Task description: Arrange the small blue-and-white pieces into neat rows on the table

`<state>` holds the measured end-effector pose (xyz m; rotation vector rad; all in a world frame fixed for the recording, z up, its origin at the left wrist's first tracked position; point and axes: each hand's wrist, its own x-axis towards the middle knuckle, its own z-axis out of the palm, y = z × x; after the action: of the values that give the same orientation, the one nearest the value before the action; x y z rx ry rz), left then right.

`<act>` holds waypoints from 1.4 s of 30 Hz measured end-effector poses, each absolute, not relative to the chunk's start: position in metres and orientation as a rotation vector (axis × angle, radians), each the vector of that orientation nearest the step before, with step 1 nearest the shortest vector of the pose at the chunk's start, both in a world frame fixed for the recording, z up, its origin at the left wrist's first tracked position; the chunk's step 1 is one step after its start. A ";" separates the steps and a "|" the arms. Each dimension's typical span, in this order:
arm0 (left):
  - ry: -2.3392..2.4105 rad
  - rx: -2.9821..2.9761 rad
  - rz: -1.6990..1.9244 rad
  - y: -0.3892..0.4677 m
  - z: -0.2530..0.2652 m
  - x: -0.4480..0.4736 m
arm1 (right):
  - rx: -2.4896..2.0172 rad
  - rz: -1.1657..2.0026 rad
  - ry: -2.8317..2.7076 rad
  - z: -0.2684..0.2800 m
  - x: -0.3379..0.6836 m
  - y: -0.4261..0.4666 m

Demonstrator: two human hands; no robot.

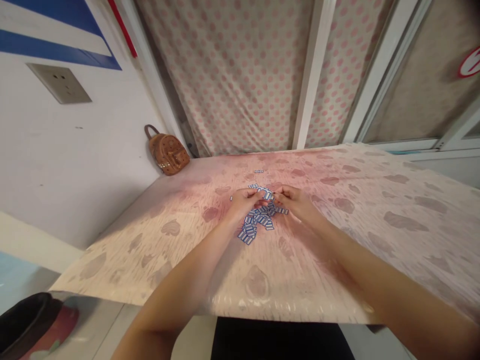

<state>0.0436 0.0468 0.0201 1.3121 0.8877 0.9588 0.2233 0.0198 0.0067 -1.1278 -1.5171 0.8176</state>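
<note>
In the head view my left hand (244, 203) and my right hand (294, 201) face each other above the middle of the table. Between their fingertips is a small blue-and-white striped strip (267, 194), pinched from both sides. Below it lies a loose pile of similar strips (258, 220), overlapping at various angles. One part of the pile reaches out to the right under my right hand. A single strip (258, 171) lies apart, farther back on the table. What is printed on the strips is too small to read.
A patterned cloth covers the table (337, 190). At its back left corner a small brown backpack-shaped bag (168, 152) leans by the wall with a socket (60, 83). A dotted curtain (240, 75) hangs behind. An open dark-lined bin (37, 325) stands on the floor at left.
</note>
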 end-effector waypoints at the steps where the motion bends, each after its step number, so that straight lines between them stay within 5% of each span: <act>1: 0.899 1.327 0.976 0.048 0.020 0.043 | -1.133 0.807 -1.498 0.007 0.225 0.019; 17: 0.947 1.177 1.101 0.056 0.019 0.036 | -1.320 0.823 -1.695 0.012 0.241 0.018; 24: 1.012 1.142 1.200 0.058 0.026 0.031 | -1.484 0.344 -1.839 0.011 0.237 0.011; 31: 1.070 1.091 1.215 0.057 0.034 0.027 | -1.003 0.619 -2.169 0.006 0.215 0.009; 42: 1.052 1.112 1.208 0.056 0.034 0.026 | -1.133 0.655 -2.231 0.022 0.235 0.008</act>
<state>0.0255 0.0558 0.0338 1.1124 1.0518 1.2081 0.2351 0.0084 0.0224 -1.1331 -2.2305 0.6552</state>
